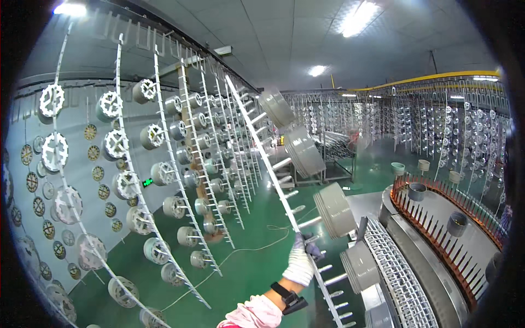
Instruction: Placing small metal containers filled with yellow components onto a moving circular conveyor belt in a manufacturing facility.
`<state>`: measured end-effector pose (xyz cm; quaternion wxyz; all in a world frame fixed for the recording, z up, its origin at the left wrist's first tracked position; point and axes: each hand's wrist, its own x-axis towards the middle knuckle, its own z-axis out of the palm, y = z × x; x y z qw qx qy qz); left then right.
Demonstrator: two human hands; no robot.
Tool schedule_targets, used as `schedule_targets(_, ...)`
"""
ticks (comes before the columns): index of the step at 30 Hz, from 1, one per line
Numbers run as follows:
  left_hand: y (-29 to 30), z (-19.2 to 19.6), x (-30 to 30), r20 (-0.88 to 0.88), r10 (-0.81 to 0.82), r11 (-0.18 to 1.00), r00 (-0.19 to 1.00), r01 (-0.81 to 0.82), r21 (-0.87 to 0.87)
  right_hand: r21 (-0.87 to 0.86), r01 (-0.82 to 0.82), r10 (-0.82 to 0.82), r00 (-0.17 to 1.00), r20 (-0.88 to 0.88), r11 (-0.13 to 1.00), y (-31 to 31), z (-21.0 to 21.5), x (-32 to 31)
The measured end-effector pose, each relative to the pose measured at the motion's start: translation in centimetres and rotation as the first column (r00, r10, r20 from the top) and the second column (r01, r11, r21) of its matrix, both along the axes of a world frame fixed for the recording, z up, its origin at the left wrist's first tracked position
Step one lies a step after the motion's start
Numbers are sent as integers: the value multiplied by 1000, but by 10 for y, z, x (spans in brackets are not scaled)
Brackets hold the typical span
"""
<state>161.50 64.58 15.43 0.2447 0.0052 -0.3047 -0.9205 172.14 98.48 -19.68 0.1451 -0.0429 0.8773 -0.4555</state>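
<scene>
While grey round caps [334,209] hang on its pegs, the left hand [301,261], in a white glove, grips the hanging rack [273,169]. Its fingers [313,250] are wrapped tight around the bar. The right hand is out of sight.

Glove [300,262]: white knitted cloth on the left hand, matt and soft-looking, with darker grey fingertips.
Sleeve [252,315]: pink cloth, matt, creased.
Wrist strap [286,295]: black, dull, looks like plastic or rubber.
Hanging rack [284,191]: white-coated metal strip with short pegs, smooth, a slight sheen.
Round parts [333,209]: pale grey, ribbed rims, smooth matt coat; whether metal or plastic cannot be told.
Toothed wheels [53,153]: white, matt, on the left racks.
Floor [240,268]: green, smooth and glossy, throwing back the ceiling lights.
Conveyor belt [395,273]: white mesh links, satin finish.
Spiked rail [437,240]: orange-brown rim, dark pointed pins, dull.
</scene>
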Motion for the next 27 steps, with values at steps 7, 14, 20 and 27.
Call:
schedule_targets(7, -92, 96, -3, -25, 266, 959, 964, -267, -97, -554, -160, 144, 987, -72, 817, -60, 70, 12)
schedule_targets(14, -257, 167, -14, -150, 519, 807, 841, -541, -238, -752, 226, -13, 961, 278, 620, -110, 53, -13)
schedule_targets(20, -376, 211, -20, -270, 550, 750, 790, -610, -256, -722, 346, -116, 930, 349, 599, -174, 39, -47)
schedule_targets(27, -444, 228, -20, -277, 549, 741, 788, -613, -273, -685, 339, -162, 936, 311, 645, -229, -11, -77)
